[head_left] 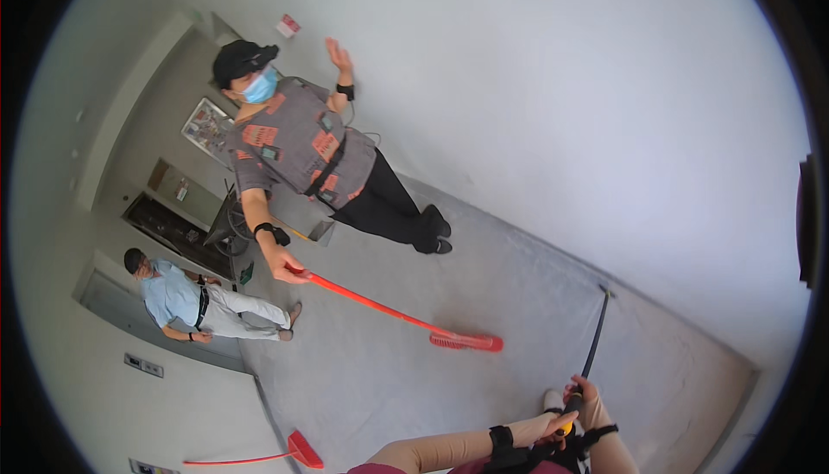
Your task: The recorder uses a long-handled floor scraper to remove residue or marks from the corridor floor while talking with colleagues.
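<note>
A long black-handled tool point(594, 338) slants across the floor, its small head point(607, 291) resting where the floor meets the white wall. My left hand point(561, 423) closes around the grip near its yellow end point(566, 429). Farther along the handle, my right hand point(585, 388) wraps it too. Left of the tool, a red long-handled broom point(466, 342) has its bristled head at the floor; a masked co-worker point(298, 144) in a patterned shirt holds its handle with one hand and raises the other. The exact kind of my tool's head is too small to tell.
Another person point(171, 299) in a light blue shirt stands by a grey door point(155, 325). A wheelbarrow point(230, 225) stands behind the co-worker. A red broom point(304, 450) is at the lower left wall. The white wall point(550, 118) bounds the floor at upper right.
</note>
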The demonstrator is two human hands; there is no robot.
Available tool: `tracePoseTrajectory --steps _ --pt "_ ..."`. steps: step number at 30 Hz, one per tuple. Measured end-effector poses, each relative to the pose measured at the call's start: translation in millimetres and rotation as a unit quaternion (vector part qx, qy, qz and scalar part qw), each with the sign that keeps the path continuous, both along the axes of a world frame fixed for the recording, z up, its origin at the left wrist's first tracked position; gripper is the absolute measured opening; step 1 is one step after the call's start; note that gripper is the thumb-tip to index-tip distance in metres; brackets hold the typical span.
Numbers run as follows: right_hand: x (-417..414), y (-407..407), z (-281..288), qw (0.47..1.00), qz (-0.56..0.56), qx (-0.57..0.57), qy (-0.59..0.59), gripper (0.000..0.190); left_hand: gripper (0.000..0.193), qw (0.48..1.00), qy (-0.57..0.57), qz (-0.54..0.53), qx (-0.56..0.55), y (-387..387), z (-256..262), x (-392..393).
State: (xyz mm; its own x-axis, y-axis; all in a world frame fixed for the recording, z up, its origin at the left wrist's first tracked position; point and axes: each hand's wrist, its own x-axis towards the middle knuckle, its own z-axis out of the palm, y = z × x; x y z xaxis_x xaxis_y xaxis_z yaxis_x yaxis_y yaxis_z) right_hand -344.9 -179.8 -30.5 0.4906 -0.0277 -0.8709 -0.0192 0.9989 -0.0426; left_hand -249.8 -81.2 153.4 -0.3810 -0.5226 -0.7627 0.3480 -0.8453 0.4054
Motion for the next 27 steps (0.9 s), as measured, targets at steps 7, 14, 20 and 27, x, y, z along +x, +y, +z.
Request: tracePoseTrajectory --steps 7,14,20,27 --pt "-5.6 33.2 -16.4 0.986 -0.069 -0.007 -0.150 0.020 0.051 0.949 -0.286 0.097 -0.090 110.3 -88.4 52.1" --pt "-36.2 19.1 28.7 0.966 -0.036 -0.181 -0.184 0.016 0.026 0.807 -0.456 0.294 0.234 335.1 -157.6 76.4" --pt "-32.9 49.8 53.0 0.978 0.009 -0.201 -0.052 0.016 0.026 0.804 -0.385 0.396 0.222 379.9 -129.7 41.5" --pt "-32.4 53.5 28.8 0.979 0.039 -0.195 -0.031 0.014 0.026 0.814 -0.359 0.417 0.185 365.8 -120.7 30.4"
